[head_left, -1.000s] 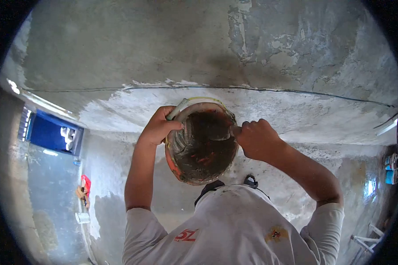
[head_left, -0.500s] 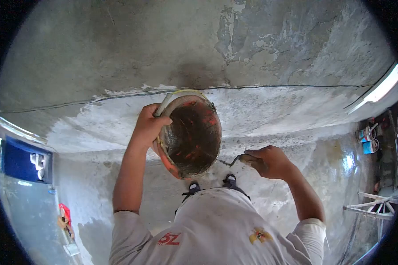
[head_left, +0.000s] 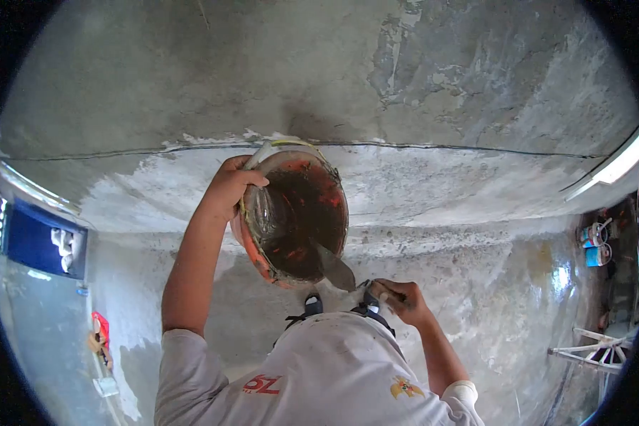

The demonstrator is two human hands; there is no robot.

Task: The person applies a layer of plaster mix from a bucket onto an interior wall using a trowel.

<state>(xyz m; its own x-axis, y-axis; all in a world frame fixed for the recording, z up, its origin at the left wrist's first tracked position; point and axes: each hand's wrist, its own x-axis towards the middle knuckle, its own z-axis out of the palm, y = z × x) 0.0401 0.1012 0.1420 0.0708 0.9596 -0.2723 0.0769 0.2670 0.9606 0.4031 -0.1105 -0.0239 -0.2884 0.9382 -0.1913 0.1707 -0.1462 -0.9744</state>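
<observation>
My left hand [head_left: 233, 186] grips the upper left rim of an orange bucket [head_left: 257, 261], which is tilted so its mouth faces me. Grey residue smears the inside and rim, and some dark material lies within. My right hand [head_left: 402, 298] is closed around the handle of a trowel [head_left: 336, 269]. The blade rests over the lower right rim, its tip end inside the mouth. Both of my feet show on the floor below the bucket.
A patchy plastered wall [head_left: 263, 78] stands ahead, crossed by a thin cable [head_left: 440, 146]. Blue and white buckets [head_left: 596, 245] sit at the far right, above a metal frame [head_left: 591, 349]. A red object [head_left: 101, 328] lies at the left.
The trowel blade now shows at the bucket's lower right rim. My right hand has moved down and left; my left hand and the bucket have shifted slightly left.
</observation>
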